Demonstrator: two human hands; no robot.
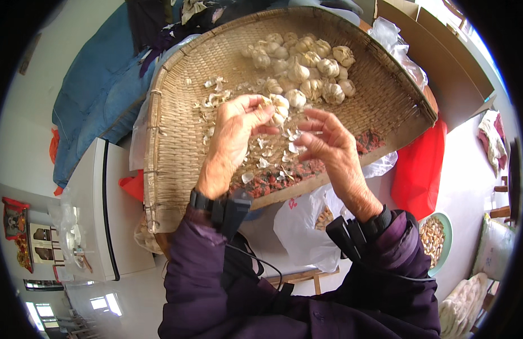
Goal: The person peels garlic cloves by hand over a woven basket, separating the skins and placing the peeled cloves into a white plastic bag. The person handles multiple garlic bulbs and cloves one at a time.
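Observation:
Between the thumb and fingers of my left hand point(238, 131) is a garlic bulb point(278, 109), its white cloves partly bared. Just right of it my right hand point(327, 137) is raised with fingers apart, holding nothing that shows. Both hands are over a woven bamboo winnowing basket point(172, 123). Toward its far side lies a pile of whole garlic bulbs point(312, 68). Loose papery garlic skins point(217, 97) are scattered left of the pile and beneath my hands. A dark red patterned cloth or patch point(270, 180) covers part of the basket's near edge.
A white plastic bag point(303, 229) with garlic cloves in it hangs or stands below the near edge. At the lower right is a green basin point(445, 241) of cloves, near a red bag point(420, 169). A cardboard box point(448, 68) stands beyond; a white cabinet point(83, 212) is at left.

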